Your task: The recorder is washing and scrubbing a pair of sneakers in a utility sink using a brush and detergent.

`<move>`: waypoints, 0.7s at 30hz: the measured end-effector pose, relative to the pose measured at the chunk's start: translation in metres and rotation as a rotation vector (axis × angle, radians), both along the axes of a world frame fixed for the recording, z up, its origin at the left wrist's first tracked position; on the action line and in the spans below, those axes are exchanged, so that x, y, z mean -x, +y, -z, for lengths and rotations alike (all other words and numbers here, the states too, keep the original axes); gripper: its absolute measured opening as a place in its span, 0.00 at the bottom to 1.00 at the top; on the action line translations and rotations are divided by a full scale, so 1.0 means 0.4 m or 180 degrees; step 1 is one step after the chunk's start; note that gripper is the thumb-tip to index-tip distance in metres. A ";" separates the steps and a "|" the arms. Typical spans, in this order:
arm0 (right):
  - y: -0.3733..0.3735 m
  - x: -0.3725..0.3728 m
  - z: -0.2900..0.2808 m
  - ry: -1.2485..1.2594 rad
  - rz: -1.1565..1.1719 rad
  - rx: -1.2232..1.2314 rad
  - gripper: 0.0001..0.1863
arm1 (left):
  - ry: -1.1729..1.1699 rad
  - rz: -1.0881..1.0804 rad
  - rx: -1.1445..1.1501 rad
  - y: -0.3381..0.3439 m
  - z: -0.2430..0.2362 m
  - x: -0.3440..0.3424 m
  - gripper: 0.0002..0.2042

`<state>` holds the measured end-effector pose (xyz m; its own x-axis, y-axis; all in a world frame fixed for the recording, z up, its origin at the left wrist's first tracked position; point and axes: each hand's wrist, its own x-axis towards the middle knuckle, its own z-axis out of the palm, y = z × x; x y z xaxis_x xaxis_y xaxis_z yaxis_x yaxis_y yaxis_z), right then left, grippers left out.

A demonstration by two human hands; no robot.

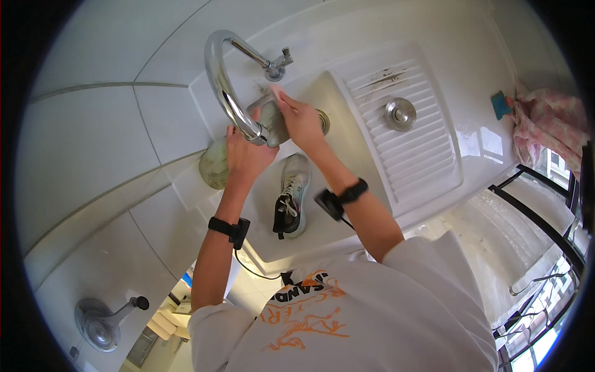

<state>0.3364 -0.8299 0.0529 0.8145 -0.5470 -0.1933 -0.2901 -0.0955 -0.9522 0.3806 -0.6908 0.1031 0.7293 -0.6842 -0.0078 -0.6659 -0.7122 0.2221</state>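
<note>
Under the curved chrome faucet (220,74), my left hand (248,155) has its fingers curled on a grey object (271,113), apparently a shoe, partly hidden by faucet and hands. My right hand (300,124) is closed on a small pink thing (276,93), too small to identify, pressed to that object's upper end. A grey-and-black laced shoe (291,186) lies on the sink floor below my hands. A pale green rounded container (214,167) stands left of my left hand.
The white sink (328,229) has a ribbed washboard (421,161) on its right, bearing a metal disc (400,113). A pink patterned cloth (536,127) and teal sponge (501,102) sit at far right, above a black metal frame (545,226). Tiled wall (87,142) is left.
</note>
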 end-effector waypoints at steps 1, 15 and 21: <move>0.000 0.049 -0.003 0.0172 0.0006 -0.0072 0.19 | -0.0030 -0.0038 -0.0023 0.003 0.000 0.005 0.41; -0.182 0.050 -0.125 -0.0218 0.0513 -0.0168 0.30 | 0.0223 -0.0158 -0.0087 -0.004 -0.050 0.003 0.43; -0.220 -0.145 -0.125 -0.0794 0.0151 0.0892 0.24 | -0.0049 -0.0010 0.0044 0.011 -0.036 0.002 0.36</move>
<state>0.3945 -0.9177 0.1029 0.7902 -0.5887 0.1701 -0.0631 -0.3543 -0.9330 0.3799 -0.6865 0.1174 0.7314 -0.6818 0.0129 -0.6670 -0.7114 0.2216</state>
